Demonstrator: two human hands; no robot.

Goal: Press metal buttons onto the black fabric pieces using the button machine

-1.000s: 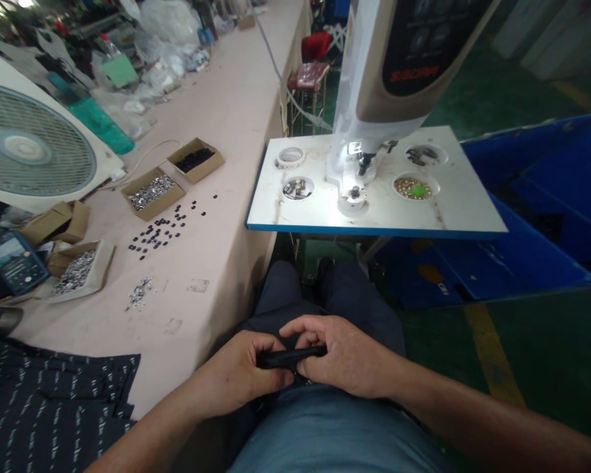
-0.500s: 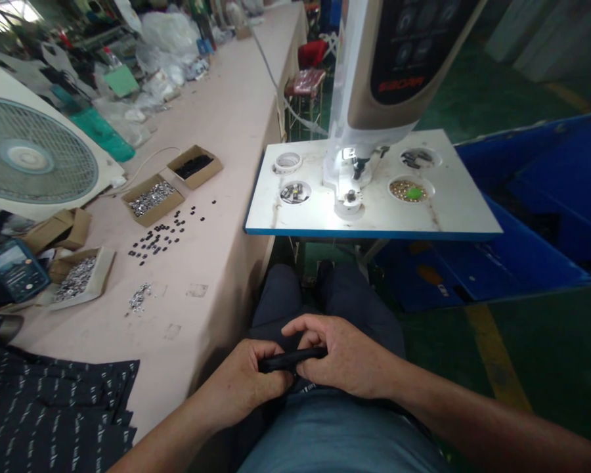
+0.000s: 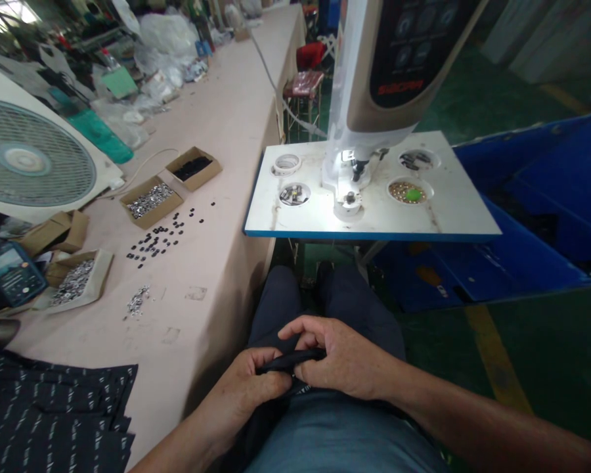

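My left hand [image 3: 249, 389] and my right hand [image 3: 342, 358] meet over my lap, both closed on a folded strip of black fabric [image 3: 288, 359]. The fingers of each hand pinch the strip from its own side. More dark cloth lies under the hands on my legs. Ahead stands a press machine [image 3: 374, 85] on a white work plate [image 3: 453, 210] with small round cups of metal parts [image 3: 408, 192].
A long pink table [image 3: 226, 131] runs along the left with cardboard boxes of snaps [image 3: 150, 200], loose black buttons [image 3: 160, 236], a fan [image 3: 27, 157] and a calculator [image 3: 12, 272]. Striped dark garments [image 3: 54, 414] lie at the near left. A blue bin [image 3: 532, 217] stands right.
The hands stay on the black strip in my lap; my left hand has shifted slightly lower. The view has moved a little.
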